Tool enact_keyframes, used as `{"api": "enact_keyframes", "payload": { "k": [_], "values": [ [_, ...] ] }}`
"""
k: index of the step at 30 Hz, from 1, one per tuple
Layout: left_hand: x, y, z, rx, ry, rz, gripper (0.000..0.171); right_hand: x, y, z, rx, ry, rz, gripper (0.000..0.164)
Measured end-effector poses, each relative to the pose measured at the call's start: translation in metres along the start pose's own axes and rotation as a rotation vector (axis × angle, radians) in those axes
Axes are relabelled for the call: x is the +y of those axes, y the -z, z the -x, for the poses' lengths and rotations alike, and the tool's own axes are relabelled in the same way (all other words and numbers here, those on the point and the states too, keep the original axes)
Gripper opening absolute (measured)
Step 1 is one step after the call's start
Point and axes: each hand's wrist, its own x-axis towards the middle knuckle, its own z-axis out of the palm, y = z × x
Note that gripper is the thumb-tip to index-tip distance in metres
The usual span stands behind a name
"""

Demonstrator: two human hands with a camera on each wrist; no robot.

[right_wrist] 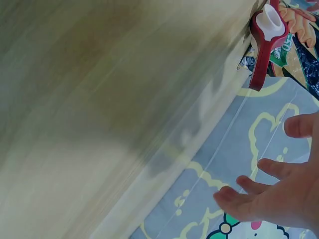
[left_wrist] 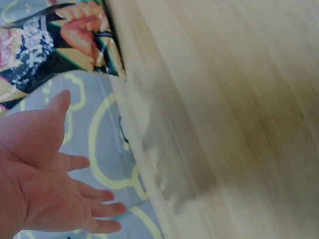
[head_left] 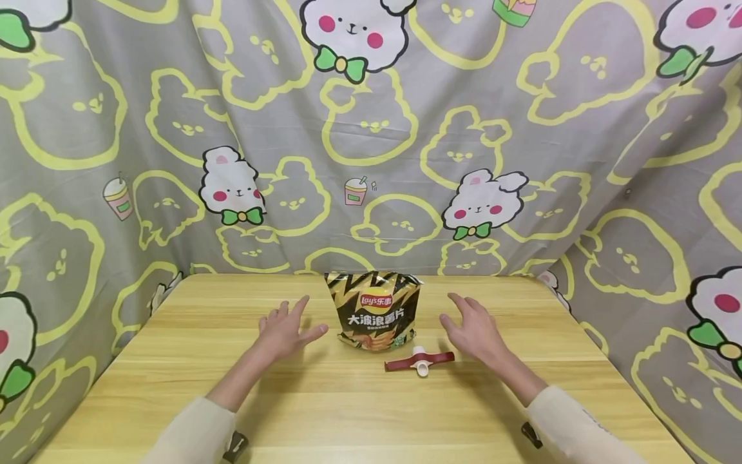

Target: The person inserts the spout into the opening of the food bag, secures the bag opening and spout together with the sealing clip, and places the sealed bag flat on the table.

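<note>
A black and gold bag of potato chips (head_left: 375, 309) stands upright near the middle of the table in the head view. In front of its lower right corner lies a dark red bag clip (head_left: 436, 358) with a white spout (head_left: 422, 368). My left hand (head_left: 284, 332) hovers to the left of the bag, thumb towards it, fingers spread and nothing held. On the other side, my right hand (head_left: 476, 330) is held with spread fingers, its thumb above the clip's right end. In the right wrist view the clip (right_wrist: 261, 64) overlaps the bag (right_wrist: 304, 35).
The light wooden table (head_left: 348, 419) ends at a grey patterned cloth (head_left: 290, 129), which hangs behind it and along both sides. Dark straps (head_left: 235, 446) show below the beige sleeves (head_left: 191, 432).
</note>
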Motion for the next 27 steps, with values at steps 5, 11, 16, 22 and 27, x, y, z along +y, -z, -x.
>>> {"api": "enact_keyframes", "payload": {
  "k": [5,11,16,22,27],
  "values": [
    [0.008,0.001,0.003,-0.024,-0.02,0.029,0.084,-0.003,0.0,-0.001,-0.002,0.027,-0.072,0.056],
    [0.019,0.005,0.006,-0.063,-0.047,0.062,0.079,-0.006,0.0,0.0,-0.025,0.029,-0.125,0.053],
    [0.027,0.005,0.009,-0.099,-0.077,0.077,0.066,-0.011,-0.001,0.002,-0.053,0.034,-0.152,0.05],
    [0.039,0.006,0.013,-0.12,-0.158,0.095,0.047,-0.018,0.001,0.005,-0.079,0.034,-0.173,0.05],
    [0.047,0.004,0.014,-0.184,-0.211,0.172,0.039,-0.024,0.003,0.006,-0.093,0.018,-0.193,0.05]
  ]
}}
